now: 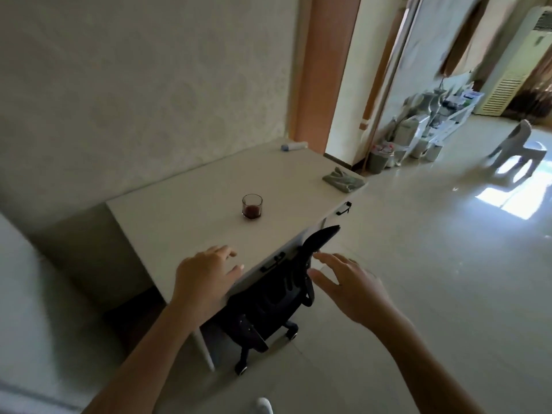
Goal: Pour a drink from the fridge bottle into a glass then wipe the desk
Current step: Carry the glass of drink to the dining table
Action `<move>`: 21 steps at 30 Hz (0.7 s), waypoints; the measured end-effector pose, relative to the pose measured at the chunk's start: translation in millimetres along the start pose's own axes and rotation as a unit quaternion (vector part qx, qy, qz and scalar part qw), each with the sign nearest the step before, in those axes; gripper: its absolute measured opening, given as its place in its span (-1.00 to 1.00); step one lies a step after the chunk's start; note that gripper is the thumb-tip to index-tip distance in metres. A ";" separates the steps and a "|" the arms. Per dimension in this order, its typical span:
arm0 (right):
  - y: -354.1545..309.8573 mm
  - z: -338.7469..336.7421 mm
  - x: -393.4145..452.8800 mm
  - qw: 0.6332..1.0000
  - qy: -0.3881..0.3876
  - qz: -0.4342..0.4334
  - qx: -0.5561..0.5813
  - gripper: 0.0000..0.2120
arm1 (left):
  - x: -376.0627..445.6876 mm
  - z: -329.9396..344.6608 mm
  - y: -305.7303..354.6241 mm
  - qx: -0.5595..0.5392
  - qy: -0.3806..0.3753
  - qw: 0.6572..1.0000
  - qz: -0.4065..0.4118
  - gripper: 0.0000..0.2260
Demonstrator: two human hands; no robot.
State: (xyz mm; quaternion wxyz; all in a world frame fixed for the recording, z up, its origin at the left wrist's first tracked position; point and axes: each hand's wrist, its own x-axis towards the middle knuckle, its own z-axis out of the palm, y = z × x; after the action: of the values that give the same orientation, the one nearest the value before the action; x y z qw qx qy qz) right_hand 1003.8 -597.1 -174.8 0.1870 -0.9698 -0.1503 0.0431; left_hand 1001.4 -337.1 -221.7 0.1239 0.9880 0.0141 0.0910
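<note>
A small clear glass (252, 206) holding dark red drink stands near the middle of the white desk (185, 210). A folded grey-green cloth (343, 179) lies at the desk's far right corner. My left hand (206, 279) hovers over the desk's near edge, fingers spread, holding nothing. My right hand (349, 285) is off the desk's front edge, above the black office chair (274, 297), fingers apart and empty. No bottle is in view.
A small white and blue object (294, 145) lies at the desk's back edge by the wall. The chair is tucked under the desk. An open doorway at right leads to a tiled room with a white stool (519, 150), bins and shelving.
</note>
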 end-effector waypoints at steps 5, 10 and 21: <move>10.5 9.9 103.0 0.998 -0.052 -0.039 -0.004 -0.48 | 74.8 29.7 -11.4 -0.005 -0.029 0.997 -0.069 -0.67; 21.6 17.2 196.4 0.992 -0.088 -0.088 -0.018 -0.44 | 133.5 47.0 -25.4 -0.014 -0.030 0.994 -0.109 -0.68; 35.6 76.5 407.1 0.958 -0.156 -0.229 -0.070 -0.35 | 181.3 94.0 -49.5 -0.055 -0.034 0.955 -0.289 -0.69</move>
State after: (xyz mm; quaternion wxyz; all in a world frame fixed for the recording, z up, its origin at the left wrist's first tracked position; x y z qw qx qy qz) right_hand 1390.1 -476.5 -270.3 0.0982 -0.9011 -0.3986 0.1394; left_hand 1196.6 -302.8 -291.6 0.1999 0.9358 0.2899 0.0181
